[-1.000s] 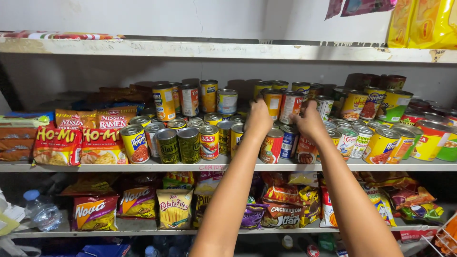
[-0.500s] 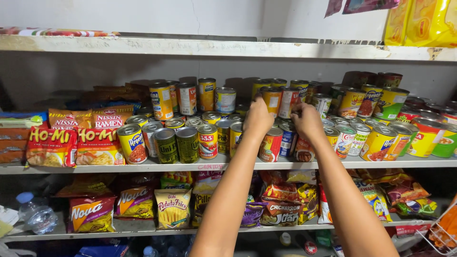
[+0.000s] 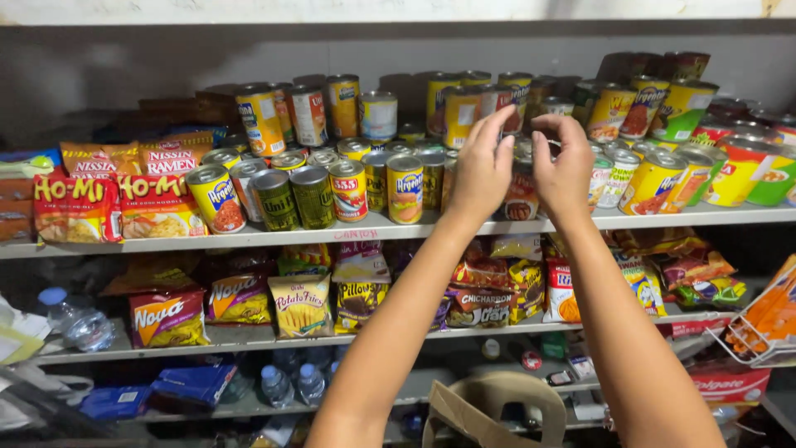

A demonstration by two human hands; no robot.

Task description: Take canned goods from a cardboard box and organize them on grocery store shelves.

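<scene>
left hand (image 3: 481,170) | right hand (image 3: 564,166) | can (image 3: 521,195) between, possibly touched

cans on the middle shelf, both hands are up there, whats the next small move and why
Probably close both hands on the can between them. The left hand and right hand are raised on either side of it, fingers open and curled inward, and whether they touch it is unclear. Neighbouring cans crowd the shelf edge, so a two-sided grip looks safest.

My left hand (image 3: 483,168) and right hand (image 3: 565,163) reach together at a can (image 3: 521,196) mid-frame on the shelf (image 3: 249,238) of tins.
</scene>
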